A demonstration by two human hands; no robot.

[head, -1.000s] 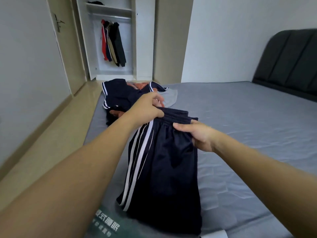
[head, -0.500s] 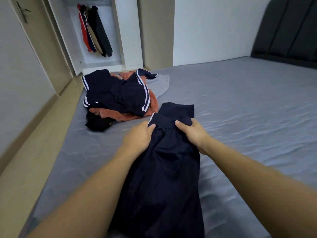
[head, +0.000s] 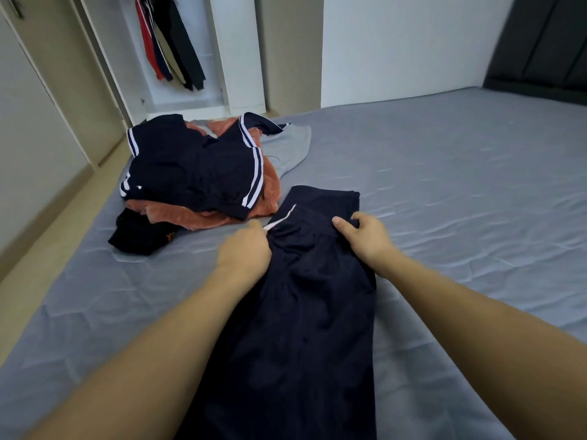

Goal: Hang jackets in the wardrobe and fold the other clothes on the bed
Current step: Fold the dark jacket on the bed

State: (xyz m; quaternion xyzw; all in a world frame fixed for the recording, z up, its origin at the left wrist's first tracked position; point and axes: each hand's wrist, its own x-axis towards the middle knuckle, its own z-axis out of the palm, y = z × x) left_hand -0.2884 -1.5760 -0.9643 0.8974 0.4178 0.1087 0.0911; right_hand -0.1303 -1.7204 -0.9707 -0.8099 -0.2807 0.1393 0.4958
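bedroom, grey bed with an open wardrobe past the foot, jackets already hanging inside. navy track pants lie lengthwise on the bed, waistband at the far end, legs running back toward the camera.

grip: left hand has fingers curled at the waistband's left edge, pinching the fabric by the white drawstring. right hand has its thumb over the waistband's right side and fingers tucked under, so it holds cloth too. both grips narrow, on the pants.

judgement: step in hand is squaring the pants before the fold. do it well by pulling the waistband taut between both hands, tucking the drawstring inside, checking the two legs stack with seams aligned, then smoothing down toward the cuffs before folding over. the fabric looks slippery and the top layer could slide.

outward: unfolded pile sits just left of the waistband, navy striped piece over an orange one, a black item low left, grey top behind. keep the fold clear of it.
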